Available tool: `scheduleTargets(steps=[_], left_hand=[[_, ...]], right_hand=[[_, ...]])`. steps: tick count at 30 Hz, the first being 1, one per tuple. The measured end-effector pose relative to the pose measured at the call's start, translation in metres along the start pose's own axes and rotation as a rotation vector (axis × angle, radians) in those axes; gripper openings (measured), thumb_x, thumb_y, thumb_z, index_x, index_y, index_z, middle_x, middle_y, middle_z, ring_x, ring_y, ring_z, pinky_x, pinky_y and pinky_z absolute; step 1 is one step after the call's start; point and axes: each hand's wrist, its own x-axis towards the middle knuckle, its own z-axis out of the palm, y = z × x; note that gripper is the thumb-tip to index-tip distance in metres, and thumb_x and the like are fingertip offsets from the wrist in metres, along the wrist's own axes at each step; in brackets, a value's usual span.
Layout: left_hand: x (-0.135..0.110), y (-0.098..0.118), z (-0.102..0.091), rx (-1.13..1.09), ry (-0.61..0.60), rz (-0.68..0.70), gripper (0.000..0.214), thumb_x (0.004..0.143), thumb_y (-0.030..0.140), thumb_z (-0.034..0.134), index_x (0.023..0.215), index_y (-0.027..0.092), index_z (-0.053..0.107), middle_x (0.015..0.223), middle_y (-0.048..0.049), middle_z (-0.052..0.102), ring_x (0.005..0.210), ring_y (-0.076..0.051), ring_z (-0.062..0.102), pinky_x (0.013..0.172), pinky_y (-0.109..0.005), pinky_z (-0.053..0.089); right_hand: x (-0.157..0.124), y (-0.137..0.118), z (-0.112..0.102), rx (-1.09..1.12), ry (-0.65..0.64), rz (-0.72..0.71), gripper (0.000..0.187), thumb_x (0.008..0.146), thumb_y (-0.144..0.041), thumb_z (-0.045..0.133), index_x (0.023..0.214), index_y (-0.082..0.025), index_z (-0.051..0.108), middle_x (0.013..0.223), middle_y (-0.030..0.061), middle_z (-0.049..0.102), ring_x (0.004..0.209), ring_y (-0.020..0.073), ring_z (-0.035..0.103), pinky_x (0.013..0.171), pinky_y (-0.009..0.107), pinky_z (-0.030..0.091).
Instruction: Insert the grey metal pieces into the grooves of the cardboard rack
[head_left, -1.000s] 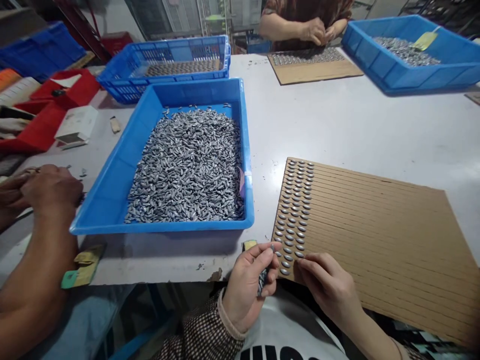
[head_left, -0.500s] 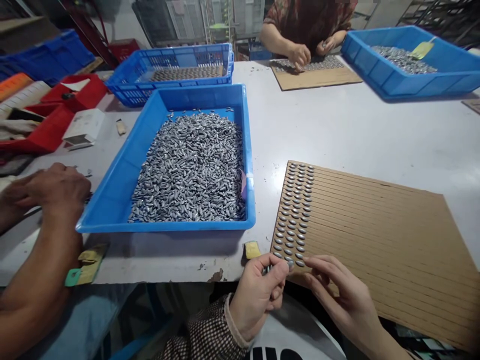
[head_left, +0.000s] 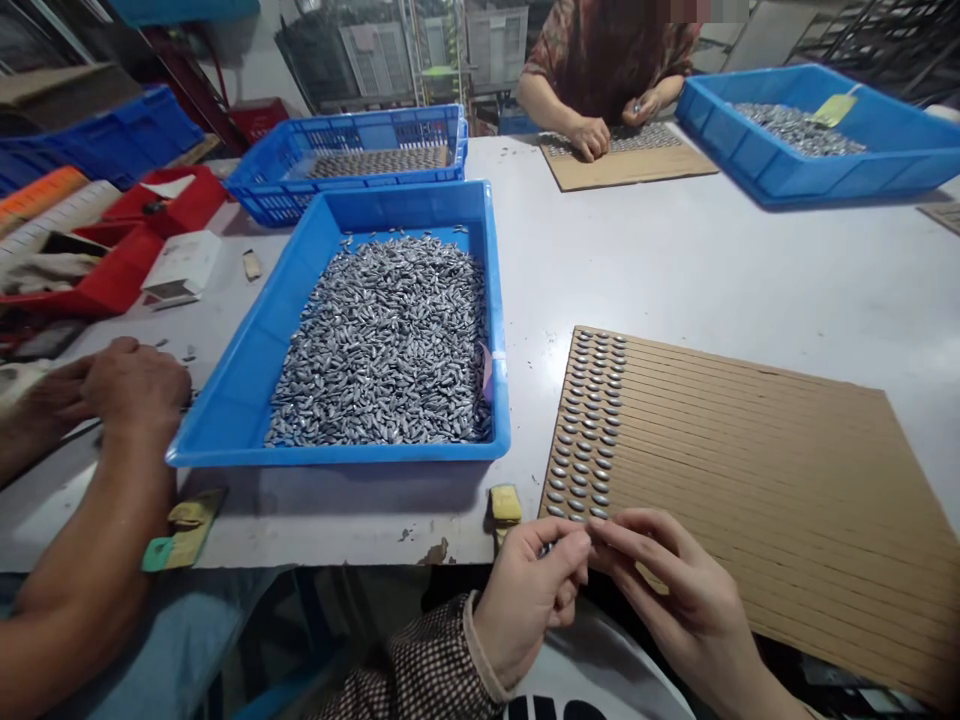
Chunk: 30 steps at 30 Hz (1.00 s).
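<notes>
A slotted brown cardboard board (head_left: pixel 757 470) lies on the table before me, with several rows of small grey oval metal pieces (head_left: pixel 589 430) set in its left end. My left hand (head_left: pixel 529 595) is closed on a small bunch of those pieces at the board's near left corner. My right hand (head_left: pixel 675 590) meets it, thumb and forefinger pinched at the left hand's fingertips. What the right fingers hold is hidden. A blue tray (head_left: pixel 247 400) heaped with the same metal pieces (head_left: pixel 390 340) stands to the left of the board.
Another person's hands (head_left: pixel 124 385) and forearm rest at the left of the table. A person across the table (head_left: pixel 600 70) works over a second cardboard board (head_left: pixel 637 165). A blue tray (head_left: pixel 825 165) stands far right, a blue basket (head_left: pixel 352 165) behind. Red bins (head_left: pixel 127 260) far left.
My two hands have come together at the board's near corner, the right moving left to meet the left. The camera has tilted, so the table sits slightly lower in view.
</notes>
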Motion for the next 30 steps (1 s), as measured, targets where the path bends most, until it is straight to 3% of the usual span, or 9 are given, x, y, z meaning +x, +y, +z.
scheduleTargets(steps=[4, 7, 9, 12, 14, 18, 22, 30], left_hand=[[-0.001, 0.001, 0.001, 0.020, 0.000, -0.046, 0.023, 0.078, 0.033, 0.066, 0.090, 0.013, 0.063, 0.062, 0.0037, 0.050, 0.041, -0.002, 0.030, 0.037, -0.017, 0.016], [-0.004, 0.010, -0.002, -0.110, 0.004, -0.108, 0.018, 0.077, 0.026, 0.061, 0.091, 0.014, 0.063, 0.065, 0.0018, 0.054, 0.041, -0.003, 0.036, 0.035, -0.015, 0.017], [-0.006, 0.018, -0.007, -0.236, 0.025, -0.081, 0.017, 0.078, 0.026, 0.057, 0.089, 0.014, 0.062, 0.069, -0.0011, 0.058, 0.042, -0.005, 0.043, 0.033, -0.015, 0.021], [-0.011, 0.023, -0.014, -0.343, 0.119, 0.039, 0.021, 0.083, 0.027, 0.053, 0.094, 0.013, 0.062, 0.082, -0.0076, 0.064, 0.058, -0.013, 0.060, 0.037, -0.017, 0.037], [-0.013, 0.021, -0.016, -0.355, 0.155, 0.031, 0.024, 0.085, 0.027, 0.052, 0.100, 0.011, 0.062, 0.087, -0.0100, 0.065, 0.065, -0.016, 0.064, 0.042, -0.019, 0.044], [-0.018, 0.015, -0.013, -0.324, 0.145, 0.009, 0.023, 0.087, 0.026, 0.054, 0.103, 0.011, 0.060, 0.075, -0.0044, 0.062, 0.051, -0.010, 0.056, 0.036, -0.016, 0.035], [-0.019, 0.015, -0.009, -0.297, 0.117, 0.044, 0.016, 0.088, 0.028, 0.056, 0.099, 0.015, 0.056, 0.073, -0.0007, 0.059, 0.049, -0.006, 0.051, 0.037, -0.013, 0.030], [-0.015, 0.011, -0.014, -0.205, 0.077, 0.006, 0.027, 0.085, 0.039, 0.065, 0.094, 0.016, 0.055, 0.071, 0.0013, 0.057, 0.048, -0.005, 0.047, 0.038, -0.014, 0.028]], right_hand=[[-0.005, 0.007, -0.001, 0.182, 0.031, 0.202, 0.020, 0.091, -0.021, 0.059, 0.107, -0.025, 0.070, 0.093, 0.0068, 0.064, 0.083, 0.0169, 0.065, 0.068, 0.023, 0.056], [-0.010, 0.015, 0.002, 0.368, 0.078, 0.385, 0.011, 0.089, -0.026, 0.063, 0.097, -0.024, 0.070, 0.085, 0.0036, 0.065, 0.071, 0.0145, 0.063, 0.059, 0.021, 0.054], [-0.014, 0.019, 0.002, 0.376, 0.126, 0.405, 0.010, 0.088, -0.026, 0.064, 0.096, -0.024, 0.070, 0.085, 0.0032, 0.066, 0.069, 0.0137, 0.062, 0.057, 0.020, 0.053], [-0.020, 0.022, 0.000, 0.178, 0.150, 0.266, 0.012, 0.088, -0.024, 0.063, 0.097, -0.022, 0.071, 0.092, 0.0063, 0.067, 0.080, 0.0167, 0.065, 0.066, 0.023, 0.055], [-0.023, 0.024, -0.001, -0.023, 0.126, 0.120, 0.016, 0.089, -0.020, 0.060, 0.100, -0.023, 0.071, 0.092, 0.0074, 0.067, 0.082, 0.0170, 0.066, 0.067, 0.023, 0.056], [-0.028, 0.033, 0.003, -0.258, 0.063, -0.113, 0.026, 0.090, -0.010, 0.055, 0.109, -0.023, 0.068, 0.092, 0.0076, 0.068, 0.078, 0.0156, 0.066, 0.065, 0.025, 0.055], [-0.029, 0.041, 0.010, -0.334, 0.007, -0.170, 0.030, 0.091, -0.008, 0.051, 0.113, -0.022, 0.066, 0.093, 0.0086, 0.069, 0.079, 0.0161, 0.064, 0.066, 0.028, 0.054], [-0.027, 0.044, 0.011, -0.452, -0.052, -0.229, 0.030, 0.089, -0.008, 0.053, 0.112, -0.020, 0.067, 0.093, 0.0096, 0.067, 0.079, 0.0181, 0.060, 0.066, 0.030, 0.054]])
